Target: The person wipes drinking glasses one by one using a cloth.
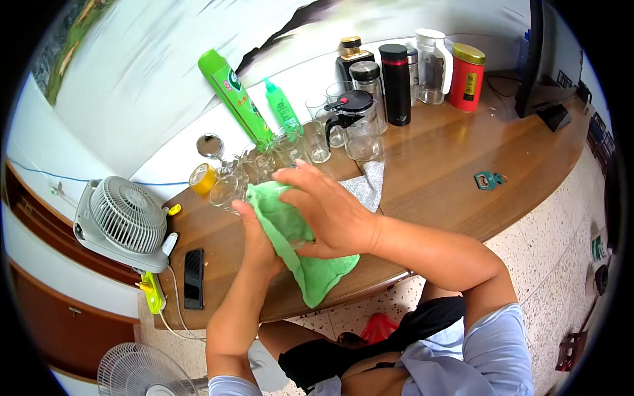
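Note:
A green cloth (319, 280) is bunched between my hands above the near edge of the table, its loose end hanging down. My left hand (259, 241) is closed on the cloth from the left, thumb up. My right hand (337, 214) curves around a clear drinking glass (295, 226) that lies against the cloth, tilted and partly hidden by fingers and fabric. Just beyond my left thumb, another clear glass (226, 191) rests on the table near several more glasses (290, 146).
Behind the glasses stand a lidded glass teapot (363, 140), a black flask (396, 86), a white-handled pitcher (432, 69), a red tin (466, 79) and a green spray can (234, 99). A grey cloth (367, 187), phone (193, 278), small fan (129, 214) and bottle opener (489, 180) lie around.

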`<state>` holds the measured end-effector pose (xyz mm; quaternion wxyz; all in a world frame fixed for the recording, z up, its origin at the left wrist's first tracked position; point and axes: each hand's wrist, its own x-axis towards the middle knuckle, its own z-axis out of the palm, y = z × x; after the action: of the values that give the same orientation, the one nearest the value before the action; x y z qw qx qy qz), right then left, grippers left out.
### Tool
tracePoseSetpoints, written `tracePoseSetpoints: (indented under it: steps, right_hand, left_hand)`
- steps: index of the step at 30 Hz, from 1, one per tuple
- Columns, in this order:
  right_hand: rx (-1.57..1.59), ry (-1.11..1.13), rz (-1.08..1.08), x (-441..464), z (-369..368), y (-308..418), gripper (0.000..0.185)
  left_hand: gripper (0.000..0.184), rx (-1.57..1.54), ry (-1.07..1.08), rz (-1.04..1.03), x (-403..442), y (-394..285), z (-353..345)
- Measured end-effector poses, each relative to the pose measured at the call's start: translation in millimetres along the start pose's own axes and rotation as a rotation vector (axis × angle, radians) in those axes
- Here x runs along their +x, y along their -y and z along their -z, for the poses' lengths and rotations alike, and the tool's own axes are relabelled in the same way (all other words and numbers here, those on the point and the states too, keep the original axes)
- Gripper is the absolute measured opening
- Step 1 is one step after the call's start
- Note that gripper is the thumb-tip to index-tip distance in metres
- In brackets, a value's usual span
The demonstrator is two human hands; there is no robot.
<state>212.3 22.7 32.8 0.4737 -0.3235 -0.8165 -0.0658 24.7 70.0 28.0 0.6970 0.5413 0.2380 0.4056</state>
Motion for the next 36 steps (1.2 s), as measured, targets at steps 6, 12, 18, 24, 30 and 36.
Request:
tracePoseSetpoints:
  steps: [6, 12, 18, 24, 30, 36]
  right_hand:
    - [0.085, 0.019, -0.012, -7.1, -15.0, -9.9, 0.068]
    - [0.193, 0.032, 0.187, -1.2, -2.2, -10.9, 0.069]
    - [0.145, -0.005, 0.019, 0.5, -4.6, -10.2, 0.076]
    - [0.155, -0.002, -0.257, -0.7, -7.3, -9.5, 0.064]
    - [0.251, -0.057, 0.057, 5.4, 1.1, -13.1, 0.07]
    - [0.358, 0.035, 0.207, 2.9, 2.4, -10.2, 0.064]
  left_hand:
    - [0.11, 0.139, -0.107, -0.021, 2.9, 6.1, -0.5]
    - [0.123, -0.057, 0.084, 0.055, -1.2, -3.3, 16.3]
    - [0.098, -0.017, 0.149, -0.098, 0.4, 4.2, 13.4]
    - [0.083, 0.346, 0.007, -0.212, 8.0, 14.7, 7.2]
    - [0.097, 0.235, 0.162, -0.174, 0.3, 0.3, 6.8]
    - [0.129, 0.098, 0.135, -0.039, -10.0, -3.4, 8.9]
